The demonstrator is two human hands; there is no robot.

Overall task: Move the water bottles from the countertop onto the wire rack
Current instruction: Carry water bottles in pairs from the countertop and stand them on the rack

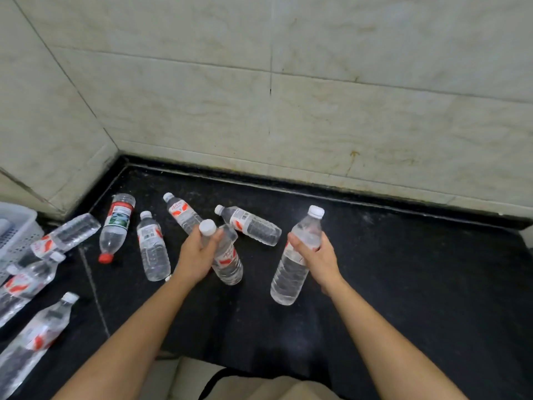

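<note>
Two held, caps up: left hand (199, 254) fingers curl round left bottle (229, 264) neck, right hand (315, 256) fingers round right bottle (290, 274) upper body. Rack out of frame.

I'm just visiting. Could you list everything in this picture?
Clear plastic white-capped water bottles: at least six, clear with red labels, lying on the countertop, centre and left.
Clear red-capped bottle with green label: one, lying left of centre.
White perforated plastic basket: one, white, far left edge.
Black speckled stone countertop: one, black, under everything.
Pale tiled wall: beige, behind the countertop.
Left hand: one, grips a tilted white-capped bottle.
Right hand: one, grips a second white-capped bottle.
</note>
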